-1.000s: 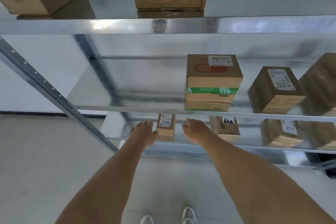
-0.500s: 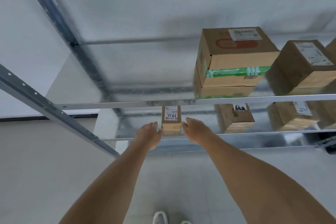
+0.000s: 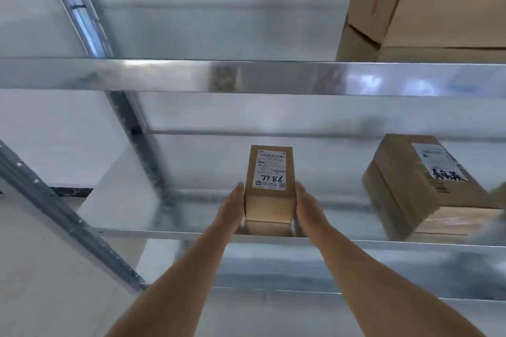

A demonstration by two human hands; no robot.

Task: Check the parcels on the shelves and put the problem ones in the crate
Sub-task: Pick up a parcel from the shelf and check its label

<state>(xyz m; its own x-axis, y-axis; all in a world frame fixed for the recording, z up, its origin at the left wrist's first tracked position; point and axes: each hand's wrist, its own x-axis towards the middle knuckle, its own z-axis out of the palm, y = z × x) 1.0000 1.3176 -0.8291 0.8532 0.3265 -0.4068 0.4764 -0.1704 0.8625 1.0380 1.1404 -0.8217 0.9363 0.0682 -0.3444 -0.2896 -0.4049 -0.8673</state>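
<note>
Here, both hands pressed flat against a small brown cardboard parcel [image 3: 269, 200] with white label, on the shiny metal shelf [image 3: 164, 230] near its front edge: left hand [image 3: 231, 209] on its left side, right hand [image 3: 308, 209] on its right, fingers straight. Larger labelled cardboard box [image 3: 419, 186] sat well apart to the right.

Small labelled parcel [image 3: 269, 191] sits at front edge of lower shelf [image 3: 169, 231]; left hand [image 3: 231, 210] and right hand [image 3: 308, 212] flat against its two sides. Open shelf deck left of parcel, out to slanted upright post [image 3: 137, 131]. Larger tilted parcel [image 3: 419, 186] well apart on the right, bare gap between. Overhead, upper shelf beam [image 3: 246, 78] caps the bay. Green-taped box [image 3: 427, 5] stands on that shelf, far right.
</note>
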